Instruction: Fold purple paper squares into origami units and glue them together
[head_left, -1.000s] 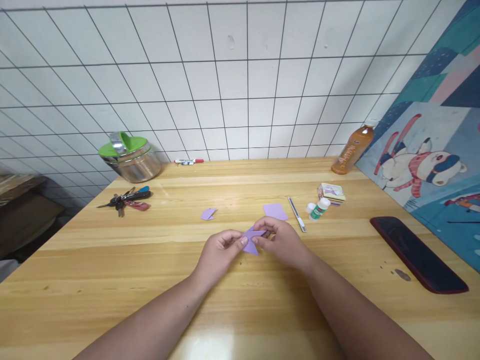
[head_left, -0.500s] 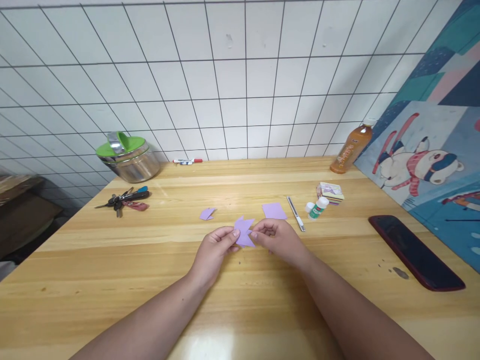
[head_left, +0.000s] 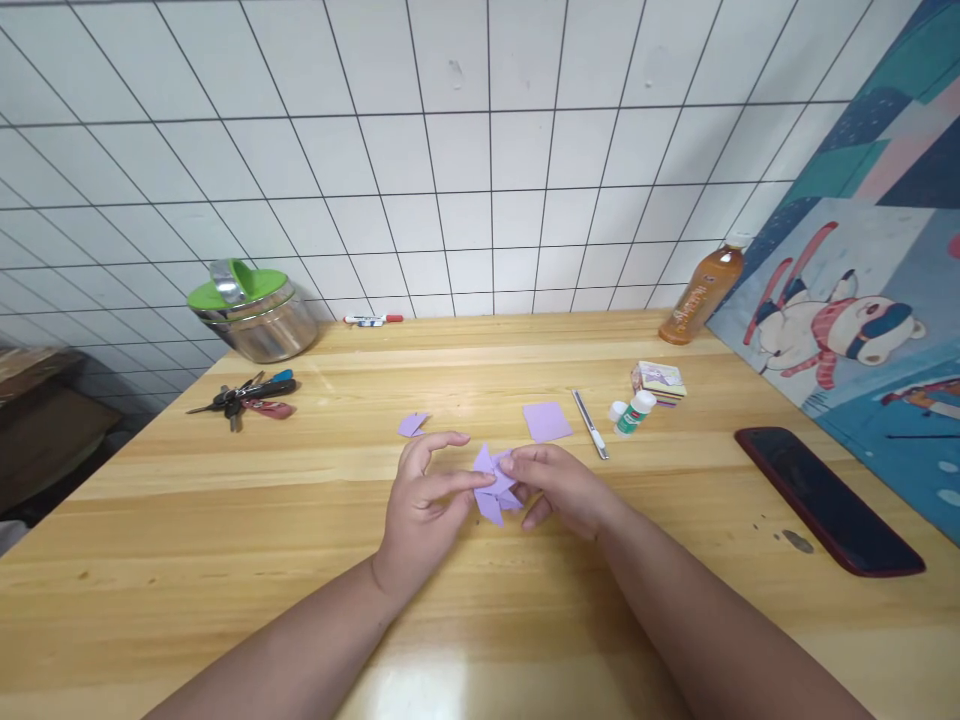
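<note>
A purple origami piece (head_left: 491, 503) with several pointed flaps is held up between my two hands, over the wooden table. My right hand (head_left: 561, 484) pinches its upper right side, thumb on top and the other fingers curled behind. My left hand (head_left: 426, 503) has its index finger lifted clear, while a middle finger lies across the paper's face and the thumb sits low at its left edge. Beyond my left hand lies a small folded purple paper (head_left: 412, 424). A flat purple square of paper (head_left: 547, 421) rests past my right hand.
Right of the square lie a utility knife (head_left: 590, 425), an uncapped glue stick (head_left: 635, 413), a paper pack (head_left: 659, 382) and a phone (head_left: 829, 500). A bottle (head_left: 703, 295) stands by the wall. Keys (head_left: 240, 398), a lidded steel pot (head_left: 262, 315) and markers (head_left: 373, 320) are on the left.
The origami piece has turned and come slightly nearer. My right hand has moved from its right tip onto its upper side. My left index finger has lifted off it.
</note>
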